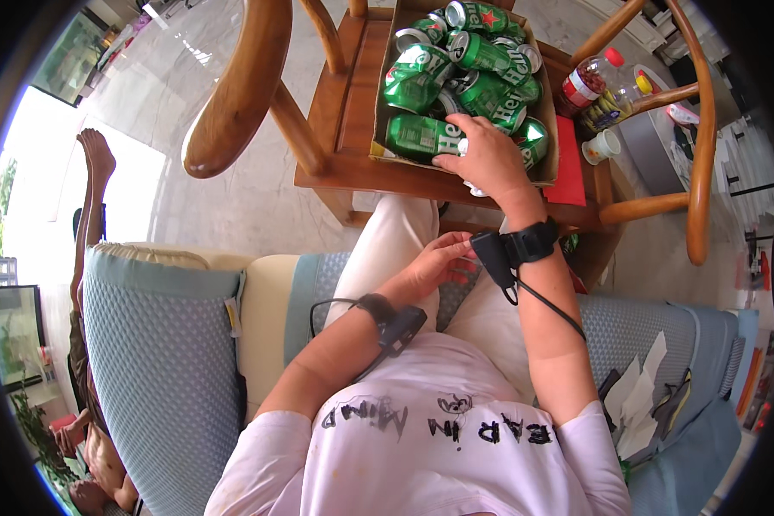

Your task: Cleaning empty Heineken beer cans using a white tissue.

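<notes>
Between the curved arms of a polished brown wooden chair (344, 129), an open cardboard box (549, 103) sits on the seat, heaped with shiny green metal cans (490, 95), several dented. Over its near side I reach with my right hand (488, 157), thumb and forefinger apart across the right end of a green cylindrical can (417, 138) lying on its side in the near left part. Whether those fingers grip it, I can't tell. My left hand (443, 262) hangs above my white trousers (387, 232), fingers loosely parted and half curled, near the black strapped device (494, 256) on my right wrist. Right of the box lies a flat red sheet (568, 163).
</notes>
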{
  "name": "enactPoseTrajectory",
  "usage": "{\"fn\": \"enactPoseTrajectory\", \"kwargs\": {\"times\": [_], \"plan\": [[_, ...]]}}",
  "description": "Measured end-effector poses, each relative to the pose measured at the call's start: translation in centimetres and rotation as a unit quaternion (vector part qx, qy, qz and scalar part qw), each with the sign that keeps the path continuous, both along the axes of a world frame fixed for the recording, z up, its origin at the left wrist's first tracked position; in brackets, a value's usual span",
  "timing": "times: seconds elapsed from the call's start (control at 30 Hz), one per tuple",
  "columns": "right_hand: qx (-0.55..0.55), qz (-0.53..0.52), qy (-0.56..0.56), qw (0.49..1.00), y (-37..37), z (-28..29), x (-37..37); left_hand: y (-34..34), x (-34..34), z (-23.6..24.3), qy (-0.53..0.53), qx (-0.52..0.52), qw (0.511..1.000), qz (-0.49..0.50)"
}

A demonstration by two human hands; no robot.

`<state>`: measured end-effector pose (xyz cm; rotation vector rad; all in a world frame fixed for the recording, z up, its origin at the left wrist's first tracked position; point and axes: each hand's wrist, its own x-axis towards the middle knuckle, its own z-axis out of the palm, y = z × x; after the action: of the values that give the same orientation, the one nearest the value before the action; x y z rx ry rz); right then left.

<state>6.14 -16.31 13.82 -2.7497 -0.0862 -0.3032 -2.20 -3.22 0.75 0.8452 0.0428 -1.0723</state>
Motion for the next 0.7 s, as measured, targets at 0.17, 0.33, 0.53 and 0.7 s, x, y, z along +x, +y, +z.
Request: {"fn": "enactPoseTrajectory", "kwargs": {"times": [0.17,0.33,0.53,0.7], "plan": [[-0.015,0.007,0.024,1.000,-1.0,0.0,0.2,-0.3,-0.3,-0.1,-0.001,-0.006,1.000,-0.008],[0.073,0.035,-0.081,0.993,-2.2,1.9,-2.1,-0.1,-0.4,0.1,0.020,-0.001,1.000,0.004],[0.131,0.158,0.020,0.979,-4.3,3.7,-9.8,0.5,0.0,-0.4,-0.014,-0.019,1.000,-0.014],[0.024,0.135,0.150,0.979,-4.8,0.6,-13.5,0.3,0.7,2.7,0.098,-0.140,0.972,-0.158]]}}
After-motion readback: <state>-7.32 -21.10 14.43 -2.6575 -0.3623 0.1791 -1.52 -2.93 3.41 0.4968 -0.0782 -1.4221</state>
